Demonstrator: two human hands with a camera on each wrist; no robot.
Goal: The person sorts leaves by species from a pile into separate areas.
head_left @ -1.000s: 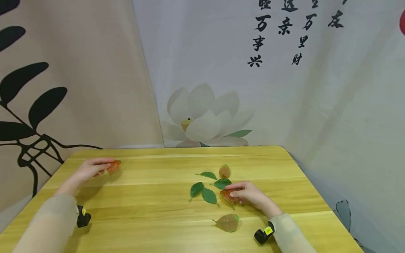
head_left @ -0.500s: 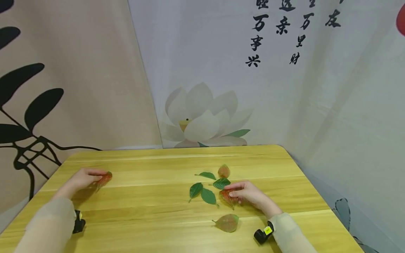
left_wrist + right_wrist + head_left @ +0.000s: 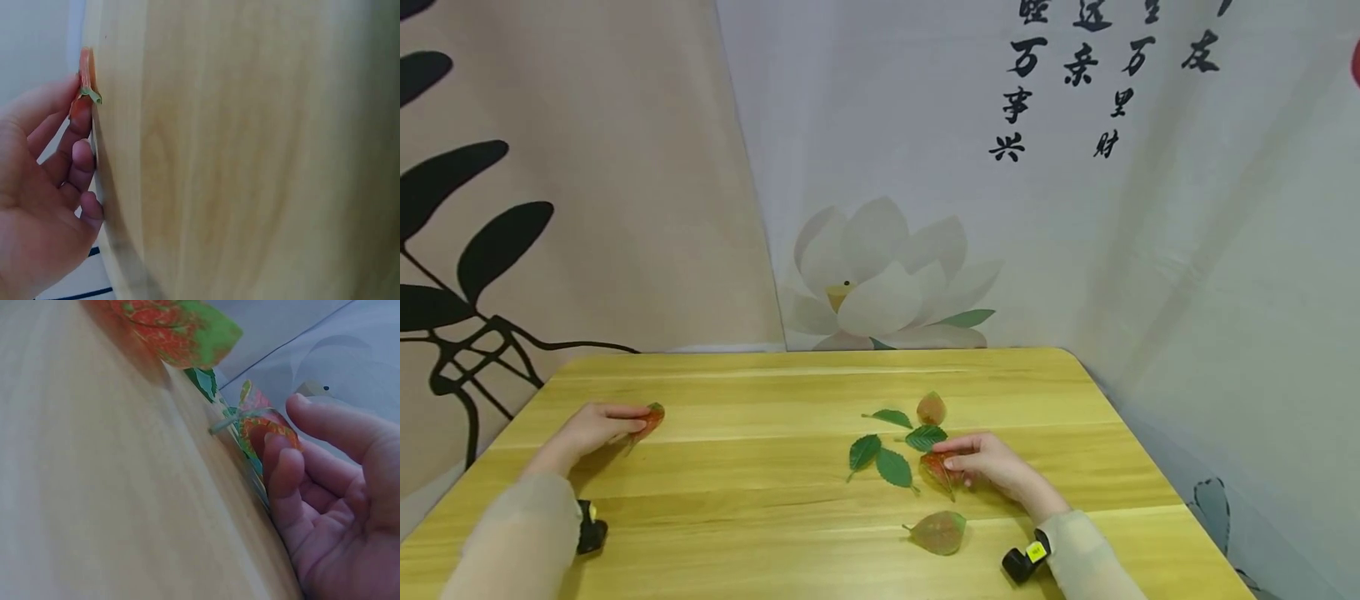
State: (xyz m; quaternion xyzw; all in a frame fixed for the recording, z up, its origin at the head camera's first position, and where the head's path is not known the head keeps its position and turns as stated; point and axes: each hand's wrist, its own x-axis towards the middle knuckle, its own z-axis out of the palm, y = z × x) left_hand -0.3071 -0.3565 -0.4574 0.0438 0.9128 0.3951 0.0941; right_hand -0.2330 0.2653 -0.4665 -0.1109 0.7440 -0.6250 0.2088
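Note:
Between thumb and fingers my left hand (image 3: 597, 428) pinches a red leaf (image 3: 651, 419) with a green tip, over the table's left side. In the left wrist view that red leaf (image 3: 87, 69) is seen nearly edge-on, its stem partly behind the fingers. On the right, my right hand (image 3: 992, 466) pinches a red-orange leaf (image 3: 937, 471) by its edge, close over the table. The right wrist view has this leaf (image 3: 255, 419) folded slightly, with its pale stem pointing away from the hand. A green serrated leaf (image 3: 926, 437) lies just beyond the right fingertips.
Several green leaves (image 3: 893, 467) lie left of the right hand on the wooden table (image 3: 760, 500). One brownish-red leaf (image 3: 931, 408) lies farther back, another leaf (image 3: 939, 532) nearer the front. A printed curtain (image 3: 887, 167) hangs behind the table.
My left hand has come a little nearer and to the left with its red leaf, turning the leaf. The right hand and the leaves on the table have stayed in place.

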